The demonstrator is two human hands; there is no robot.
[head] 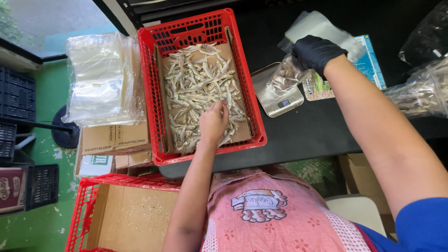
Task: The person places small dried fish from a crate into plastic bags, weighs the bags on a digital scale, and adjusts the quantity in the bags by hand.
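Note:
A red plastic crate [245,79] lined with cardboard holds a heap of small dried fish [198,81]. My bare left hand [213,122] reaches into the near side of the heap, fingers bunched down on a few fish. My right hand [315,52], in a black glove, grips the mouth of a clear plastic bag [287,74] that has some fish in it. The bag hangs over a small silver kitchen scale [275,100] to the right of the crate. A pink apron [266,210] covers my lap.
A stack of empty clear bags [98,79] lies on cardboard boxes [114,140] left of the crate. A second red crate [81,205] with a cardboard liner stands at bottom left. Filled bags [420,91] lie at the right on the black table [312,130]. Black crates [16,95] stand far left.

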